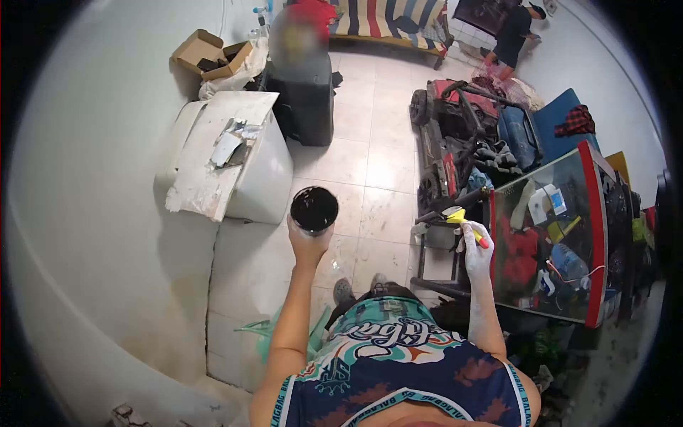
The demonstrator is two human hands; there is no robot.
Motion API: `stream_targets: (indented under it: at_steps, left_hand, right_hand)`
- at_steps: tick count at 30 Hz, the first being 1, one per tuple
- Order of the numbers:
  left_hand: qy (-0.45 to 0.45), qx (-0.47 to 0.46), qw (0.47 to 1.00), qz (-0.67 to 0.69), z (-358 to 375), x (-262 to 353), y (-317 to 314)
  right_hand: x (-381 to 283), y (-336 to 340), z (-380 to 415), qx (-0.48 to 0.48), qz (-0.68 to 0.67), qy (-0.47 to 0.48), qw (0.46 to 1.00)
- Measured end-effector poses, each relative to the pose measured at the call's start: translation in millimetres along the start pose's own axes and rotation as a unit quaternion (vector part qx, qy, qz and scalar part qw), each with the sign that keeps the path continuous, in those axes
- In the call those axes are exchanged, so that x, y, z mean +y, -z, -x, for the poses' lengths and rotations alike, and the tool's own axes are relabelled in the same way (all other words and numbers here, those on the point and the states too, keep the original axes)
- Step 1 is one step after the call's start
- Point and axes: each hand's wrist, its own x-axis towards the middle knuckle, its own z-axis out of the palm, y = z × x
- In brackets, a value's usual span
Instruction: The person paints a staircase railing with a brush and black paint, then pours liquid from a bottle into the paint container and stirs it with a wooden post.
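In my left hand [309, 243] is a round dark container [314, 208], held out in front of me with its mouth facing up. Its inside looks black with a few light specks, and I cannot make out what it holds. My fingers wrap its near side; the far ones are hidden. My right hand [475, 240], coated in white powder or paste, grips a putty knife [459, 215] with a yellow and red handle. Its pale blade points up and left, apart from the container. A black metal frame stands just beyond that hand.
On the left, a white box [262, 174] carries a broken board [206, 153], beside a black speaker-like case [302, 99]. To the right are a glass case [548, 235] with red edges and a cart-like black frame [455, 142]. Another person [514, 39] stands at the far right.
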Motion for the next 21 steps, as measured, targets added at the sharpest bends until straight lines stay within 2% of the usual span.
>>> stream_targets:
  at_steps: [4,8,11,12,15,16,17,18,19,21]
  left_hand:
    - [-0.081,-0.057,0.990,-0.096,-49,13,-36]
    - [-0.140,-0.074,0.981,-0.114,-83,12,-75]
    - [-0.026,-0.073,0.996,-0.039,-95,-20,-105]
    - [0.003,-0.053,0.998,-0.038,-98,-18,-115]
    - [0.069,-0.083,0.993,-0.047,-116,-6,-136]
    - [0.159,-0.045,0.986,0.012,-118,-12,-148]
    - [0.179,-0.024,0.983,0.026,-120,-17,-158]
    - [0.202,-0.002,0.978,0.045,-128,-15,-166]
    - [0.221,0.018,0.973,0.061,-130,-16,-175]
    - [0.206,-0.003,0.978,0.025,-129,-43,-191]
  right_hand:
    - [11,3,-35,0.037,0.004,-0.013,0.999]
    - [37,8,-94,0.029,0.012,0.007,0.999]
    - [57,1,-152,0.025,-0.021,0.015,0.999]
    - [64,1,-173,0.017,-0.033,0.012,0.999]
    - [71,1,-228,-0.004,-0.065,-0.008,0.998]
    - [68,2,-246,-0.010,-0.073,-0.021,0.997]
    - [68,2,-267,-0.014,-0.080,-0.030,0.996]
    - [70,-2,-289,-0.027,-0.071,0.014,0.997]
    - [72,0,-306,-0.029,-0.081,0.002,0.996]
    - [74,1,-337,-0.039,-0.097,-0.023,0.994]
